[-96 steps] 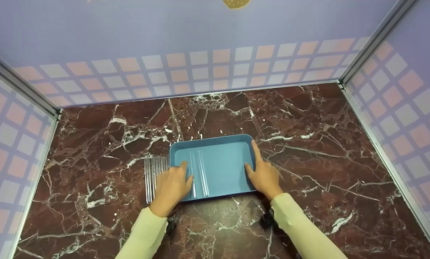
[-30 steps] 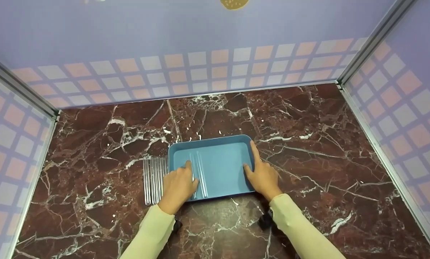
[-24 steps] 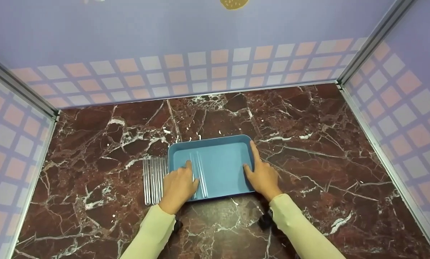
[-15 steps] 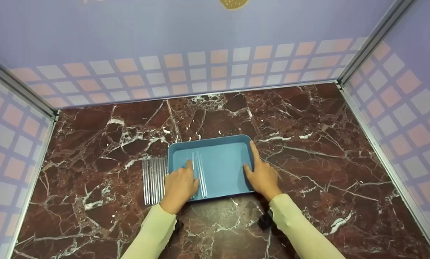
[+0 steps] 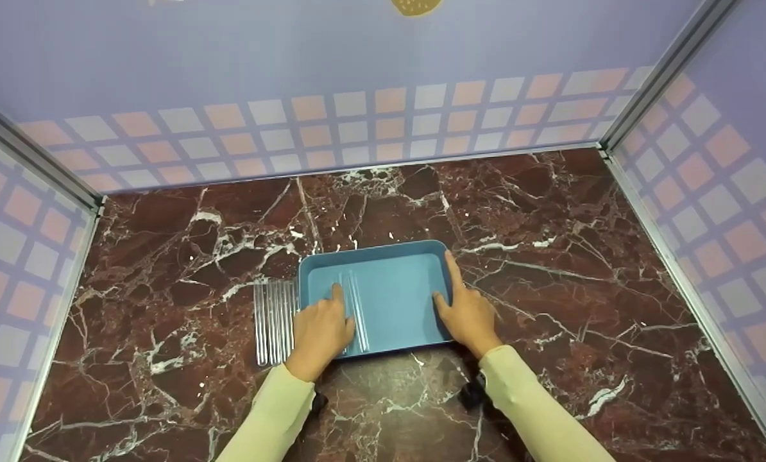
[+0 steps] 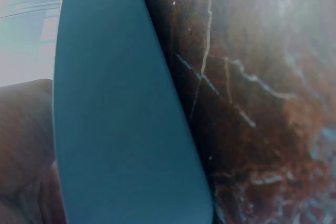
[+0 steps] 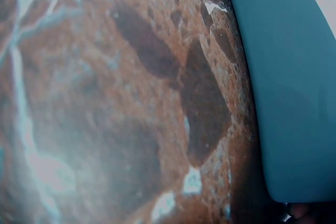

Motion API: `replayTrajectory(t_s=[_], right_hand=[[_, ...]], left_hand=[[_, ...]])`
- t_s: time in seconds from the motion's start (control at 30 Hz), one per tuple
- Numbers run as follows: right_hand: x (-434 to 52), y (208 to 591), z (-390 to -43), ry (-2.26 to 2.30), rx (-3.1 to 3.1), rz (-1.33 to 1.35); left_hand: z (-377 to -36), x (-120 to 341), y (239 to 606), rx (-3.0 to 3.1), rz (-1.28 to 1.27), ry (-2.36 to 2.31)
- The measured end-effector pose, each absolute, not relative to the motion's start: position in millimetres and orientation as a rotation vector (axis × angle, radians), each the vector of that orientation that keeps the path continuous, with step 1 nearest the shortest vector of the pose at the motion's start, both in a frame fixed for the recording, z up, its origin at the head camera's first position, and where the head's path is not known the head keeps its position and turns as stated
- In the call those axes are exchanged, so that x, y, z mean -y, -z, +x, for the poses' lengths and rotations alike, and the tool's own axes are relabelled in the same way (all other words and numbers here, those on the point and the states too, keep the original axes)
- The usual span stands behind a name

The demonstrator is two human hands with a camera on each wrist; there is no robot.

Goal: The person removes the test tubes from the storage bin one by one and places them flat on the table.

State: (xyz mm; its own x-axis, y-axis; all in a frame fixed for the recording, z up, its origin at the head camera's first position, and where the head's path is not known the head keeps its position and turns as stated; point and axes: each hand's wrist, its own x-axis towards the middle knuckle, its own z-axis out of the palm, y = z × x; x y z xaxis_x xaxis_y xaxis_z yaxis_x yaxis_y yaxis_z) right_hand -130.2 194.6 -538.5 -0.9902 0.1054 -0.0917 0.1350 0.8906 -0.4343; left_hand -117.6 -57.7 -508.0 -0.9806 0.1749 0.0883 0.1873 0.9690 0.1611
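Observation:
A blue tray [image 5: 396, 301] lies on the marble top, and two clear tubes [image 5: 358, 311] lie lengthwise in its left half. My left hand [image 5: 319, 330] rests over the tray's front left corner, its index finger and thumb lying on the left tube. My right hand [image 5: 466, 314] holds the tray's right rim, thumb inside, index finger stretched along the outside. The left wrist view shows the blue tray [image 6: 131, 129] close up beside my left hand [image 6: 26, 145]. The right wrist view shows only the tray [image 7: 294, 77] and marble.
Several more clear tubes [image 5: 272, 321] lie side by side on the marble [image 5: 550, 256] just left of the tray. Tiled walls [image 5: 357, 122] with metal corner posts close in the back and both sides.
My left hand has slid a little to the right, from the tray's left rim onto the left tube. The right hand and the tray have stayed put.

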Motion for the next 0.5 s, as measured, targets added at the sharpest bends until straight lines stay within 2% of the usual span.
replayTrajectory(t_s=[0.5], right_hand=[[-195.4, 539.8, -128.1, 0.683, -3.015, 0.164]], left_hand=[[-114.6, 62.2, 504.8, 3.020, -0.289, 0.277]])
